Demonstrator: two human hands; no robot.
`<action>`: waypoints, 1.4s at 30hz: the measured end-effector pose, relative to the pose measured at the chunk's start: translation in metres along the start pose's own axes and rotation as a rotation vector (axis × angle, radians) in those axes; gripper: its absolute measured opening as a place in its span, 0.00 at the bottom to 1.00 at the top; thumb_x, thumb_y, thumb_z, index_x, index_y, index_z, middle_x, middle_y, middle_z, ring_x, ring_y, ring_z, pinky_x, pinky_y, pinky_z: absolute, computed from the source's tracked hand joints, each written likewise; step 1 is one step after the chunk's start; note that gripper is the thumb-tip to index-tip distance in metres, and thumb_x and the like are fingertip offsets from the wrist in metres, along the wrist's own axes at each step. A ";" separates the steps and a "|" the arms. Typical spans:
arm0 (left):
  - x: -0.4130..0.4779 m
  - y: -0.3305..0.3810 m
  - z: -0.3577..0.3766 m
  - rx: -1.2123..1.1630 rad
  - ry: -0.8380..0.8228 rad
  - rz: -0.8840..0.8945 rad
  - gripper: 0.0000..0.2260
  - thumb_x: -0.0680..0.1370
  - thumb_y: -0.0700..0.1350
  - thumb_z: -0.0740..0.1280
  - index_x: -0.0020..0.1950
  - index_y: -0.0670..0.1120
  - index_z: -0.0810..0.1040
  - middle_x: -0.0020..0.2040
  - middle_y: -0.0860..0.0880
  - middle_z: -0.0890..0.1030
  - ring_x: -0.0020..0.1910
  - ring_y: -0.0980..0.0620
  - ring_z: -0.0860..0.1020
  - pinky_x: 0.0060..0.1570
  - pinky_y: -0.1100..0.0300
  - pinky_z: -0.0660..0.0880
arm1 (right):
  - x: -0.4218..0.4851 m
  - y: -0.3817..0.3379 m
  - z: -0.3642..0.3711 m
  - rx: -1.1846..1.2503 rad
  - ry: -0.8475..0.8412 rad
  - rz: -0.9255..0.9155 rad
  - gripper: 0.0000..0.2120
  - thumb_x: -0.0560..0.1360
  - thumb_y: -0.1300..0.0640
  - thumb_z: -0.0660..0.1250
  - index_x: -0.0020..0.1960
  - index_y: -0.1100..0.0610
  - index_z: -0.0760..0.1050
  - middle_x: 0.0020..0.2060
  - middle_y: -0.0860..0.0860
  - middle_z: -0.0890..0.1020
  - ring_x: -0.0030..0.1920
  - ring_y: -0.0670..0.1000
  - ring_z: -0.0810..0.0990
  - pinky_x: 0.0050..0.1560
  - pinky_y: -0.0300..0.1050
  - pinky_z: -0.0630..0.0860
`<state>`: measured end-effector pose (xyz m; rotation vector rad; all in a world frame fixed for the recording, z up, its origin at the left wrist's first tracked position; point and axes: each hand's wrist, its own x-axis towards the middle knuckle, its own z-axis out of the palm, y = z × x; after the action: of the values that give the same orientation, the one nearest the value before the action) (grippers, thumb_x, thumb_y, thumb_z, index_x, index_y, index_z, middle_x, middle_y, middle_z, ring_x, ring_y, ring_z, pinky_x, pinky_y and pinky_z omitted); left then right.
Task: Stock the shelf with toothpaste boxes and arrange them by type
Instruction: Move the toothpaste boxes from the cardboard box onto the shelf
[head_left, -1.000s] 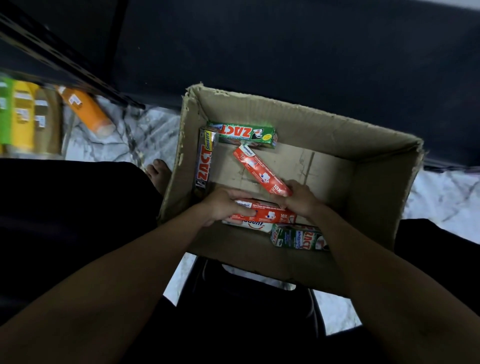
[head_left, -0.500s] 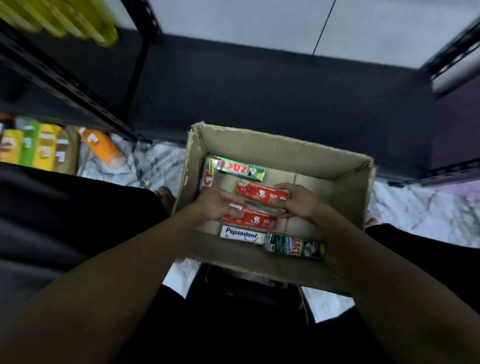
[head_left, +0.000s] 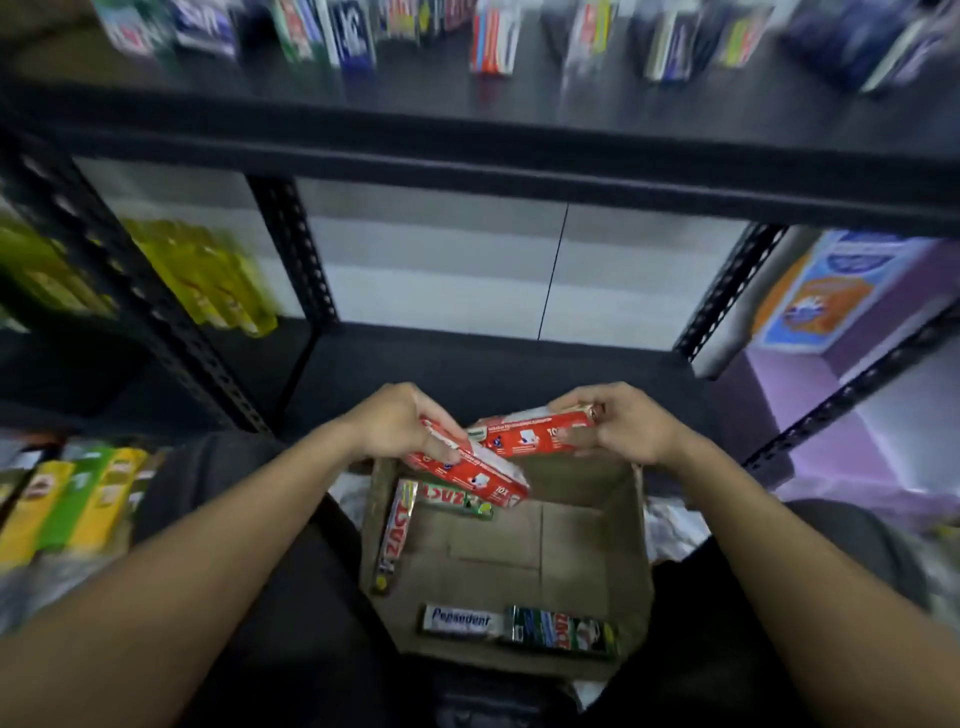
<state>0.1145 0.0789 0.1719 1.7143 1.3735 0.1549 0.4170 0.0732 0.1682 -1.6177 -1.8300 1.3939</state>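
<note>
Lifted from the carton (head_left: 631, 551) since the earlier frame, two boxes are held above its 12 o'clock rim: the lower red box (head_left: 470, 477) is gripped by fingers of the left hand (head_left: 397, 426), the upper red box (head_left: 532, 435) by those of the right hand (head_left: 631, 423).

We see open room over the dark shelf (head_left: 493, 369); the beam (head_left: 467, 161) caps it, perforated uprights (head_left: 291, 249) flank it.

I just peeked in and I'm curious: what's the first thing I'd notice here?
Two hands in the middle: the left hand grips a tilted red toothpaste box, the right hand grips a second red box, above an open cardboard box. Down in it, a white Pepsodent box lies by the near wall beside a dark green box.
</note>
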 end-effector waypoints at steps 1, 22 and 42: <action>-0.009 0.012 -0.010 0.009 0.020 0.029 0.13 0.66 0.49 0.81 0.49 0.57 0.87 0.44 0.58 0.86 0.44 0.60 0.84 0.53 0.57 0.81 | -0.008 -0.015 -0.008 0.002 0.026 -0.027 0.13 0.68 0.52 0.78 0.52 0.43 0.82 0.51 0.46 0.84 0.54 0.49 0.83 0.53 0.52 0.82; -0.174 0.170 -0.177 -0.211 0.643 0.529 0.13 0.67 0.45 0.79 0.50 0.52 0.87 0.43 0.53 0.87 0.44 0.55 0.85 0.42 0.67 0.79 | -0.104 -0.241 -0.126 0.326 0.536 -0.615 0.14 0.71 0.64 0.73 0.57 0.58 0.81 0.55 0.54 0.84 0.51 0.50 0.83 0.50 0.39 0.81; -0.029 0.222 -0.167 -0.268 0.567 0.601 0.13 0.68 0.48 0.79 0.51 0.57 0.86 0.49 0.56 0.86 0.51 0.56 0.84 0.51 0.63 0.79 | -0.056 -0.187 -0.197 0.104 1.417 -0.253 0.17 0.75 0.57 0.69 0.64 0.53 0.79 0.57 0.56 0.83 0.59 0.54 0.79 0.62 0.37 0.67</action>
<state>0.1643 0.1544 0.4358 1.8719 1.0948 1.1819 0.4777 0.1335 0.4319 -1.5177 -0.9600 0.0249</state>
